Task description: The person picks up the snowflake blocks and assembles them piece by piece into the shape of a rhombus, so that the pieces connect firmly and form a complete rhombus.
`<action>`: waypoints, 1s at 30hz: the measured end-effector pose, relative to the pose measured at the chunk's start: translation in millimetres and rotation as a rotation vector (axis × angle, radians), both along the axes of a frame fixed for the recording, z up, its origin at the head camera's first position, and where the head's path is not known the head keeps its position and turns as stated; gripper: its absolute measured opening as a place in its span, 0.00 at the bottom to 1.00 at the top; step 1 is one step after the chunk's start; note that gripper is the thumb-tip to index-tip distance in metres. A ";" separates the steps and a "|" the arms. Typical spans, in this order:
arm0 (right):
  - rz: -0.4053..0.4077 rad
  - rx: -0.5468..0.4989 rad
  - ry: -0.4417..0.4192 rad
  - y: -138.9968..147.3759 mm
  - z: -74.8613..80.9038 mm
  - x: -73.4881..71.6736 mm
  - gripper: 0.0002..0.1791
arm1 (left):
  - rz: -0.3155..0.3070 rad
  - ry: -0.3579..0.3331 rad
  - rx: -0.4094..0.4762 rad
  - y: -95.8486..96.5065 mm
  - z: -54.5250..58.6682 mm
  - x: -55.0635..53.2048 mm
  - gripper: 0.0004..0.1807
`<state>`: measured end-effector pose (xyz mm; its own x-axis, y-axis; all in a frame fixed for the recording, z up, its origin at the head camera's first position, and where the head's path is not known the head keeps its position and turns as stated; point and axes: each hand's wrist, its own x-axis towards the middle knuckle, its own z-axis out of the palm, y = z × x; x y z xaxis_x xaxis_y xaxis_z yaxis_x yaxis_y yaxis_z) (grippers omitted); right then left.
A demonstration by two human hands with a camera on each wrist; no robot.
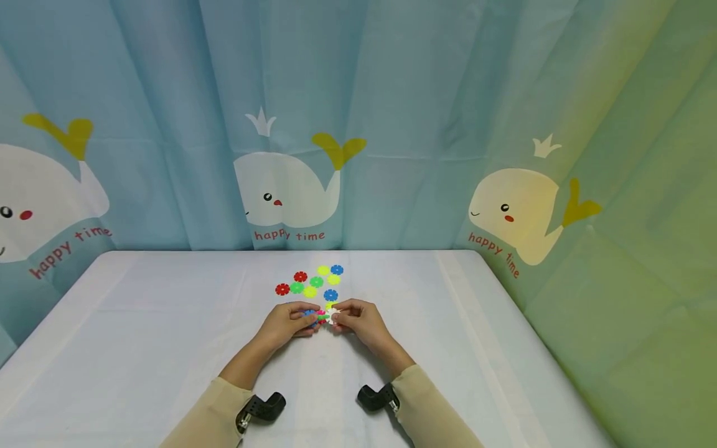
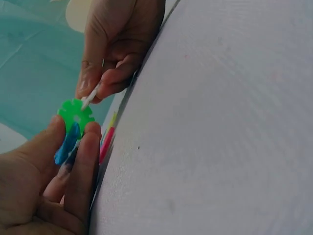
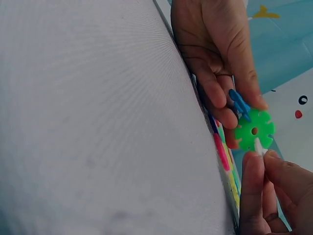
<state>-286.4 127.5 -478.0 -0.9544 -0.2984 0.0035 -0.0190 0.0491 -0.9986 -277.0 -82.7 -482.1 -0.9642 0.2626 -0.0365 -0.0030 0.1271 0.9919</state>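
Note:
My left hand (image 1: 284, 325) pinches a small assembly of notched plastic discs over the table. In the left wrist view, a green disc (image 2: 69, 113) faces the camera, with a blue disc (image 2: 63, 151) set crosswise into its edge. Between thumb and fingers, my right hand (image 1: 363, 320) grips a white disc (image 1: 333, 317), seen edge-on in the right wrist view, where it meets the green disc's rim opposite the blue one. How deep the slots interlock cannot be told. A pink disc (image 3: 221, 152) shows behind the hands, partly hidden.
Several loose discs lie just beyond my hands, among them a red disc (image 1: 282, 289), a blue disc (image 1: 331, 295) and a yellow disc (image 1: 310, 292). The white-covered table (image 1: 168, 348) ends at a blue whale-print curtain (image 1: 403, 124).

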 end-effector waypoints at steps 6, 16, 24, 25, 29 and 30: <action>-0.014 -0.006 -0.004 -1.0 -1.1 -0.2 0.16 | -0.027 -0.035 0.028 -1.3 -1.8 -1.8 0.22; 0.004 -0.007 -0.003 -1.7 1.8 1.8 0.17 | -0.044 -0.038 0.045 -1.5 -1.2 -1.7 0.22; 0.028 -0.030 -0.016 -2.3 1.8 2.9 0.18 | -0.095 -0.042 0.049 -4.4 -2.0 -2.2 0.25; 0.030 -0.031 -0.015 -2.8 1.7 3.2 0.18 | -0.100 -0.043 0.051 -4.8 -2.0 -2.2 0.25; 0.028 -0.040 -0.020 -5.2 2.1 3.9 0.17 | -0.115 -0.045 0.064 -6.2 -1.8 -2.1 0.26; 0.028 -0.041 -0.017 -5.5 2.0 4.0 0.17 | -0.117 -0.045 0.068 -6.3 -1.8 -2.0 0.26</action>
<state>-282.3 121.9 -476.0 -0.9457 -0.3251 -0.0002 -0.0024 0.0077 -1.0000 -279.0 -88.9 -483.9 -0.9247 0.3763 -0.0576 -0.0371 0.0615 0.9974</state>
